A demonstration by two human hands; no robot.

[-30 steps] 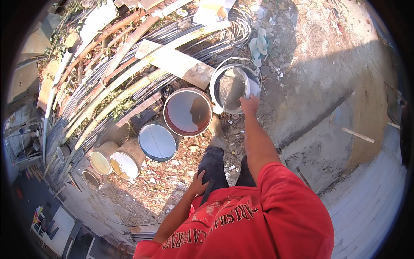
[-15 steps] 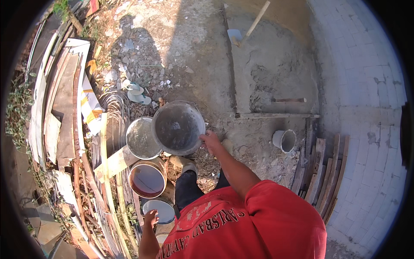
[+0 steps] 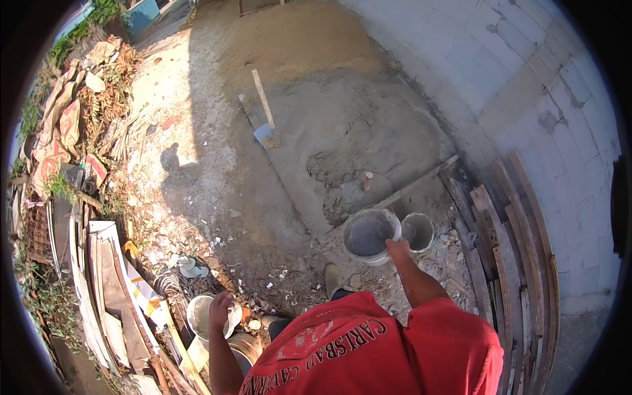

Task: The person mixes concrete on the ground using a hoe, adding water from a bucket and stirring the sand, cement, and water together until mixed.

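My right hand [image 3: 397, 250] is closed on the rim of a grey bucket [image 3: 368, 232], at its near right side. The bucket is tilted, and greyish contents or a coated bottom show inside. Right beside it, a smaller pale bucket [image 3: 419, 233] stands on the ground, its rim partly behind the held one. My left hand [image 3: 221, 308] is in the air above a whitish bucket [image 3: 199, 317], empty, with its fingers loosely bent. Below that bucket, a brown-sided drum [image 3: 246, 347] is partly hidden by my left forearm and red shirt.
Wet grey mortar [image 3: 355, 125] spreads ahead, edged by a wooden strip [image 3: 421, 179]. A shovel [image 3: 263, 105] and a trowel-like tool [image 3: 356, 187] lie in it. Planks [image 3: 500, 257] lean by the block wall [image 3: 546, 118]. Scrap boards [image 3: 108, 289] and flip-flops [image 3: 192, 266] are at left.
The grey bucket in my right hand has moved right, away from the containers at left, to beside the small bucket. My view has turned right, and my left hand has risen over the whitish bucket.
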